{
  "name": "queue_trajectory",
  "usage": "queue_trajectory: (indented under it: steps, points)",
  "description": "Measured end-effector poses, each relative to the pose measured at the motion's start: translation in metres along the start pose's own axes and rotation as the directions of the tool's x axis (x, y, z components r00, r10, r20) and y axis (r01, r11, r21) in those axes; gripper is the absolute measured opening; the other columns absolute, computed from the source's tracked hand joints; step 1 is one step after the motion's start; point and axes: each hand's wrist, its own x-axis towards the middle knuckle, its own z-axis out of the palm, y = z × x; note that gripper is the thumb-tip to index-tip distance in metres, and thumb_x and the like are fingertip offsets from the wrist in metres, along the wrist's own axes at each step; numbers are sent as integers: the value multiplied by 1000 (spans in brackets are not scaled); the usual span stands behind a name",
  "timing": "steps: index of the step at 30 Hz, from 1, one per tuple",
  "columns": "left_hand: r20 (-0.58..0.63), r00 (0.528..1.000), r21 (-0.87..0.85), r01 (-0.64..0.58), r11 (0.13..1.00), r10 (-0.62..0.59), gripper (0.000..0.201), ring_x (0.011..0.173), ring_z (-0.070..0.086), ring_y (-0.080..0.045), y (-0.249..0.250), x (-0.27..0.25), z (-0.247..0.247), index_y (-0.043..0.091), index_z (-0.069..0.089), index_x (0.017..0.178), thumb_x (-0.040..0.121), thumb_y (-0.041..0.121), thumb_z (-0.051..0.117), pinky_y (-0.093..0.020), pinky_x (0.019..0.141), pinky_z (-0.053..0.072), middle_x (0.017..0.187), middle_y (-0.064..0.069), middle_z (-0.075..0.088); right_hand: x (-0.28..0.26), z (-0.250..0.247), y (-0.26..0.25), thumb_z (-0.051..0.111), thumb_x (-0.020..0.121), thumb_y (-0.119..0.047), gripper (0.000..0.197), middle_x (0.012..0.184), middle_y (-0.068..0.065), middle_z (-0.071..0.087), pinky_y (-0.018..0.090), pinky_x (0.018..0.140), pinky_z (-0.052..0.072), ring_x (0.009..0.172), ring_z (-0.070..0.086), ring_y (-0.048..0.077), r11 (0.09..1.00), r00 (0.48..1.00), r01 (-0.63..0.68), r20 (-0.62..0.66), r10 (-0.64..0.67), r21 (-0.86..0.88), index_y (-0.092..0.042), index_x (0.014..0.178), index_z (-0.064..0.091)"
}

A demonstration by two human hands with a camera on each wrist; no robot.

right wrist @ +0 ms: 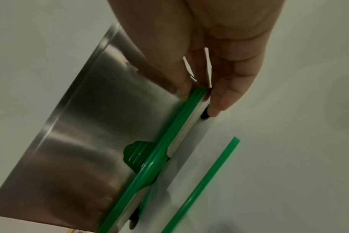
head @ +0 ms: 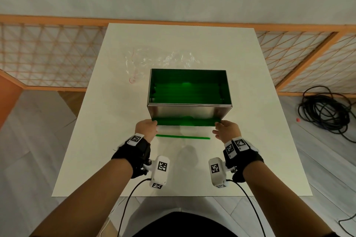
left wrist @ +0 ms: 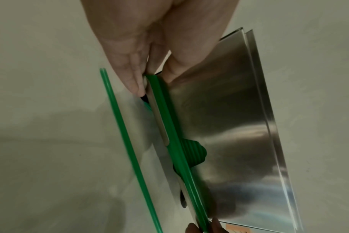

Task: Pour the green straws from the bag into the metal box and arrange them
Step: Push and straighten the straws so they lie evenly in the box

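The metal box [head: 185, 110] stands open-topped mid-table, with green straws [head: 185, 90] lying flat inside it. A small bunch of green straws [head: 185, 122] is held level against the foot of the box's near wall. My left hand [head: 154, 123] pinches its left end [left wrist: 151, 78], and my right hand [head: 217, 125] pinches its right end [right wrist: 199, 93]. The steel wall [left wrist: 229, 118] [right wrist: 90, 126] mirrors the bunch. One loose straw [head: 183, 137] [left wrist: 125, 134] [right wrist: 209, 181] lies on the table just nearer to me. The clear bag [head: 159, 59] lies crumpled behind the box.
The white table [head: 96, 140] ends close in front of my wrists. A wooden lattice screen [head: 48, 54] runs behind and beside the table. A coil of black cable [head: 323, 109] lies on the floor to the right.
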Motion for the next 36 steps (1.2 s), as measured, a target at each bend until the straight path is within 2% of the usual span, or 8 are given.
queue_trajectory:
  steps: [3,6,8,11,17,23,28,36]
  points:
    - [-2,983,374,-168,912,182,33,117,53,-29,-5,-1,-7,2,45,128,98,16,39,-31,89,41,129,-14,55,1,-4,1,56,92,-18,26,72,9,67,44,88,55,80,68,29,999,999,29,-32,-28,39,-4,112,65]
    - [-42,999,-195,-23,980,15,18,116,58,-32,6,-17,-9,8,60,102,94,23,54,-33,93,48,125,-20,60,1,-8,2,59,91,-17,21,70,11,66,41,82,57,76,67,29,987,999,23,-37,-18,156,-3,105,65]
    - [-73,997,-229,-56,972,40,10,113,60,-35,0,-14,-11,9,64,91,89,19,62,-36,92,52,121,-25,61,0,-11,2,60,91,-16,17,71,14,65,37,73,58,69,66,27,970,999,7,-34,1,242,-2,100,64]
    - [-43,998,-237,-48,970,38,28,116,58,-37,-1,-11,-16,-8,59,112,88,7,62,-34,87,51,125,-28,58,-5,-13,-1,59,92,-14,12,71,15,64,30,63,58,64,65,22,944,999,-43,-5,47,327,-3,88,61]
    - [1,999,-347,34,937,-35,34,96,56,-22,2,-12,-18,-5,55,121,87,-2,59,-18,60,54,131,-22,55,-6,-15,-4,58,92,-11,11,73,16,65,30,64,57,60,65,20,905,993,-112,25,111,409,-2,85,58]
    - [-28,993,-426,94,900,-117,4,99,62,-26,9,-30,-21,-2,61,88,85,-1,64,-28,84,52,113,-20,64,-18,-26,-6,54,90,1,6,75,17,66,24,53,59,62,67,22,873,994,-110,74,84,475,1,87,59]
    - [-63,998,-439,-25,898,-3,10,79,64,-20,3,-52,-30,1,63,74,82,-4,66,-23,67,59,96,-19,67,-42,-42,-12,56,89,0,10,80,16,66,28,72,58,72,66,23,889,997,-41,79,6,456,-2,81,61]
    - [-144,962,-496,-272,824,231,13,72,65,-15,37,-87,-51,6,64,72,82,-1,67,-18,63,57,75,-9,68,-80,-59,-55,60,87,-1,11,68,10,69,25,65,61,58,70,17,824,983,118,52,-176,554,-4,77,62]
